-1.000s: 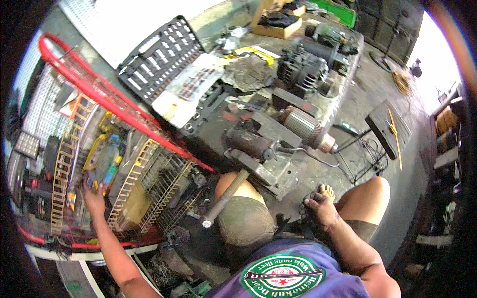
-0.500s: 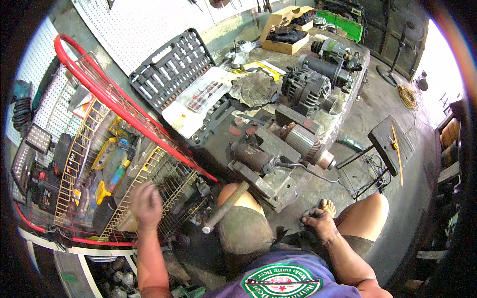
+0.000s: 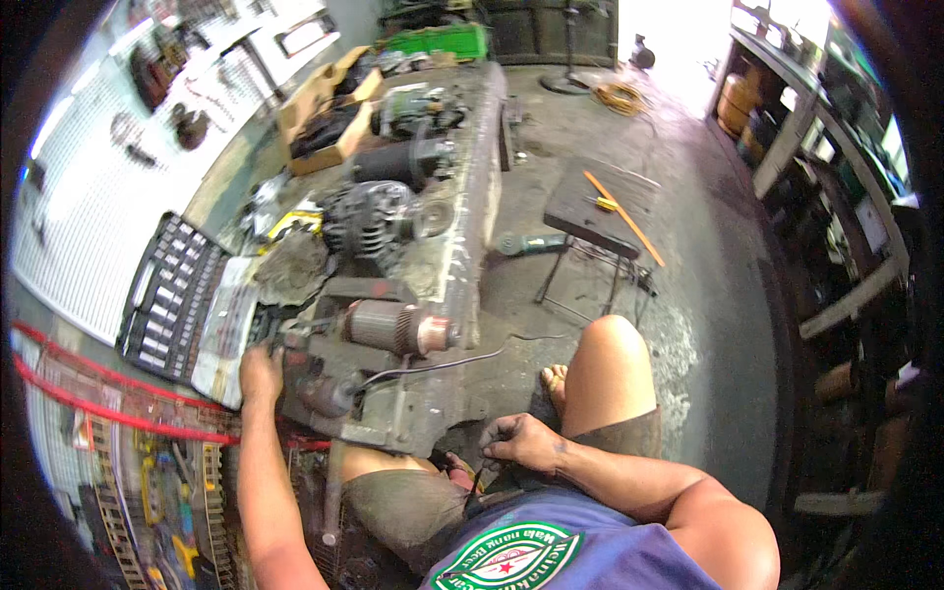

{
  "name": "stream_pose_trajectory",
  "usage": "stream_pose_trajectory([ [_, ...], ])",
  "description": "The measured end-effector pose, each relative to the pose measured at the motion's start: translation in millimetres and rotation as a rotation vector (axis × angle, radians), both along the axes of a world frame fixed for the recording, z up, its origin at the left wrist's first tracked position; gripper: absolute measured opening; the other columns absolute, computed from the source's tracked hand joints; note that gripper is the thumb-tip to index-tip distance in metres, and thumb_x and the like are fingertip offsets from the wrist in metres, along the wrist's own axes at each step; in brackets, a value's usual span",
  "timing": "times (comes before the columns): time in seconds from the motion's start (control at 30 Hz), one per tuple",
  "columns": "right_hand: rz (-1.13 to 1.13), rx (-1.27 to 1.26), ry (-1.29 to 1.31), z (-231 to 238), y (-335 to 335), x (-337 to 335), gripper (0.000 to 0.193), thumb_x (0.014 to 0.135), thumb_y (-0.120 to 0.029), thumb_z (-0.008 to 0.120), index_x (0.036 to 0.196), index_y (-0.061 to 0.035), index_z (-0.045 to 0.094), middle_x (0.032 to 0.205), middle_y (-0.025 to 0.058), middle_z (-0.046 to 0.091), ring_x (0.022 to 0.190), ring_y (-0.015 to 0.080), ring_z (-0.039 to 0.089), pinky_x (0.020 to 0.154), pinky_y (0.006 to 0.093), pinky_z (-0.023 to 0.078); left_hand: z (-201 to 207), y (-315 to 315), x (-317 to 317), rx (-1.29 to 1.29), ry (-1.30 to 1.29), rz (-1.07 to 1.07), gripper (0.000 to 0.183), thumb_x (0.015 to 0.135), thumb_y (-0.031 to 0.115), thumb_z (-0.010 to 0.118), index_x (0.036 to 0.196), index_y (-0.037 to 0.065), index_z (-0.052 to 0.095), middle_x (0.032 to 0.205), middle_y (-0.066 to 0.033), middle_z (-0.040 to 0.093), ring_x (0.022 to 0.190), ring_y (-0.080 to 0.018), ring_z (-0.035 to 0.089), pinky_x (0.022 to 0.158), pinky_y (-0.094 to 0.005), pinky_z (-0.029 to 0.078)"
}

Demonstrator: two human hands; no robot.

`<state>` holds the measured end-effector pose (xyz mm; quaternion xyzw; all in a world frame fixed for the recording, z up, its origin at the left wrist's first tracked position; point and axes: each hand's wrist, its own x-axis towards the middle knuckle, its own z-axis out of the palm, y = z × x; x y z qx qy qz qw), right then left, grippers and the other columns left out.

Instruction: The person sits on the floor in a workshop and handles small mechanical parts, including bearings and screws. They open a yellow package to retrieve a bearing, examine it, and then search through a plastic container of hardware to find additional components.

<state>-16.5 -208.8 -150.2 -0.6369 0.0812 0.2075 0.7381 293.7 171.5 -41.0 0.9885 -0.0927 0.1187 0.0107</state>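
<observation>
My left hand (image 3: 261, 375) reaches to the bench beside the open socket-set case (image 3: 177, 300) and the vise (image 3: 379, 433); its fingertips are blurred against dark things there, so I cannot tell whether it holds anything. A motor armature (image 3: 385, 325) with copper windings lies across the top of the vise, a grey cable (image 3: 433, 368) running below it. In front of my lap, my right hand (image 3: 526, 442) is closed, thumb against curled fingers. Whatever it pinches, if anything, is too small to make out. Next to the case lies a clear-lidded parts box (image 3: 224, 320).
An alternator (image 3: 369, 221), a dark cylindrical motor (image 3: 398, 162) and a cardboard box (image 3: 329, 123) line the bench. On the right stands a small stool (image 3: 600, 206) bearing an orange stick, with a green power tool (image 3: 531, 244) beside it. A red-framed wire rack (image 3: 128, 393) is at left.
My left hand has moved from over the wire rack forward to the bench beside the vise. The view has turned right. My right hand stays closed near my lap.
</observation>
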Motion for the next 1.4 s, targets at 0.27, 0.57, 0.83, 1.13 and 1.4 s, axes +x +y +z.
stream_pose_trajectory([
  [0.27,0.047,-0.004,-0.114,-0.4,-11.2,-7.7,0.012,0.093,-0.003,0.071,0.103,0.0032,0.074,0.091,0.0102,0.078,0.08,0.0156,0.074,0.076,0.0337,0.062,-13.3,-1.0,5.6,0.085,0.051,-0.05,0.025,0.094,0.024,0.078,0.114,0.008,0.082,0.106,-0.0248,0.076,0.1,-0.045,0.072,0.087,-0.0506,0.057],
  [0.57,-0.159,0.047,-0.042,-1.9,-64.9,-23.0,0.012,0.093,0.001,0.07,0.105,0.0018,0.074,0.092,0.0058,0.075,0.086,0.0114,0.068,0.081,0.0303,0.057,-20.7,5.2,15.1,0.098,0.158,-0.031,0.026,0.093,0.013,0.073,0.116,0.003,0.08,0.108,-0.0263,0.077,0.102,-0.0444,0.074,0.09,-0.0483,0.057],
  [0.83,-0.248,-0.013,-0.072,4.4,-85.6,-30.1,0.017,0.091,-0.002,0.073,0.107,0.0027,0.074,0.092,0.0065,0.075,0.088,0.012,0.067,0.082,0.0323,0.057,-18.8,7.2,24.5,0.219,0.167,-0.011,0.027,0.086,0.011,0.076,0.111,-0.001,0.08,0.107,-0.0273,0.077,0.103,-0.0454,0.074,0.092,-0.0484,0.058],
  [1.13,-0.407,-0.478,-0.319,3.4,-97.8,-28.5,0.019,0.09,-0.009,0.08,0.104,0.0022,0.073,0.093,0.0082,0.074,0.085,0.0188,0.067,0.082,0.0343,0.056,9.9,-14.0,-23.6,-0.065,-0.108,0.034,0.04,0.096,0.023,0.078,0.121,-0.007,0.069,0.114,-0.0329,0.073,0.107,-0.0518,0.069,0.093,-0.0514,0.056],
  [1.4,-0.148,-0.285,-0.418,47.9,-58.7,-22.8,0.012,0.088,0.001,0.079,0.095,0.0015,0.07,0.092,0.0087,0.073,0.086,0.0206,0.068,0.083,0.0339,0.055,49.9,-110.1,-250.9,-1.021,0.009,0.02,0.014,0.096,0.016,0.079,0.104,0.005,0.076,0.098,-0.0061,0.077,0.092,-0.0164,0.071,0.087,-0.0343,0.057],
])
